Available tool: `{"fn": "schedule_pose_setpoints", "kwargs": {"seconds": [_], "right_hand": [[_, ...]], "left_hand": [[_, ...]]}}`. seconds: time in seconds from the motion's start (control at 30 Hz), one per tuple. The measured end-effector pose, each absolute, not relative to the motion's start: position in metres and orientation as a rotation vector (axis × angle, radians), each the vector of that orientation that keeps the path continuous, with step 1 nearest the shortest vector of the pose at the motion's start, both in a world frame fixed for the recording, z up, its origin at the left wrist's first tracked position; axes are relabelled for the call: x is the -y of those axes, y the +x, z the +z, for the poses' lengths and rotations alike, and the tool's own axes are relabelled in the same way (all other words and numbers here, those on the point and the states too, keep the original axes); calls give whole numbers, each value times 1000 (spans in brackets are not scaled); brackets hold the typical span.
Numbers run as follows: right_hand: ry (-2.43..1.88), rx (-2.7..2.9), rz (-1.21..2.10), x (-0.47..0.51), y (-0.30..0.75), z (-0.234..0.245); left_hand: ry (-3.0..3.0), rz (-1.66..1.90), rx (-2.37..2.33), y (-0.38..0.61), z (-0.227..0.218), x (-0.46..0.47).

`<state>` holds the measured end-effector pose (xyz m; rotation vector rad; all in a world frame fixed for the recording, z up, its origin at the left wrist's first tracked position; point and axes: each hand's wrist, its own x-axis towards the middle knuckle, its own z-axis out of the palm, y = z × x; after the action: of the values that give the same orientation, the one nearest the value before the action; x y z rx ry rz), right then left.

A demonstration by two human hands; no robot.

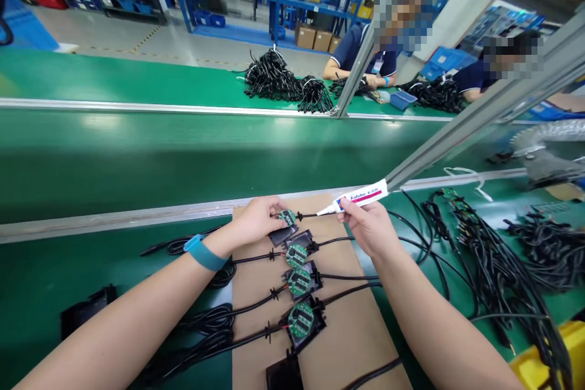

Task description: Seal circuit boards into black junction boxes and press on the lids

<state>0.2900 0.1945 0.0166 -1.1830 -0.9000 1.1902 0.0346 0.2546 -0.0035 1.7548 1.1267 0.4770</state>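
Observation:
My left hand (256,219) pinches a small round green circuit board (287,217) at the far end of a brown cardboard sheet (351,329). My right hand (369,225) grips a white glue tube (361,197) whose nozzle points at that board. Below it, three more round green boards (300,319) sit in black housings in a row on the cardboard, each with a black cable running off sideways. An empty black housing (284,373) lies at the near edge. A blue band circles my left wrist.
A green conveyor belt (183,152) runs across beyond the bench. Bundles of black cables (493,256) lie to the right, and a yellow bin (548,353) sits at the lower right. A metal frame post (479,109) slants overhead. Two people work at the far side by cable piles (278,79).

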Motion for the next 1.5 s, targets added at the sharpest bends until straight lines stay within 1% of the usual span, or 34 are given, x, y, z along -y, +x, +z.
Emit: {"fn": "schedule_pose_setpoints", "kwargs": {"seconds": [0.17, 0.27, 0.37, 0.57, 0.7, 0.8, 0.97, 1.07, 1.23, 1.5], "right_hand": [[-1123, 706, 1273, -201, 298, -2], [-1165, 815, 1241, -200, 297, -4], [-1263, 1058, 1144, -201, 287, 5], [-1282, 1474, 930, -216, 259, 25], [-1329, 1636, 899, -231, 248, 32], [-1381, 1783, 838, -240, 242, 39], [-1434, 1768, 770, -243, 238, 47], [-1432, 1751, 754, -237, 241, 45], [-1404, 1956, 680, -226, 241, 32], [-1373, 2074, 532, -230, 239, 19]], "left_hand": [[2087, 474, -1202, 38, -9, -248], [2196, 500, -1200, 35, -15, -245], [2246, 512, -1196, 29, -19, -243], [2098, 636, -1303, 12, -24, -239], [2018, 639, -1236, 7, -28, -239], [1963, 729, -1176, 7, -33, -238], [1991, 895, -1201, 8, -42, -233], [2067, 935, -1200, 9, -45, -231], [2132, 958, -1171, 9, -46, -229], [2166, 951, -1168, 10, -46, -227]]}}
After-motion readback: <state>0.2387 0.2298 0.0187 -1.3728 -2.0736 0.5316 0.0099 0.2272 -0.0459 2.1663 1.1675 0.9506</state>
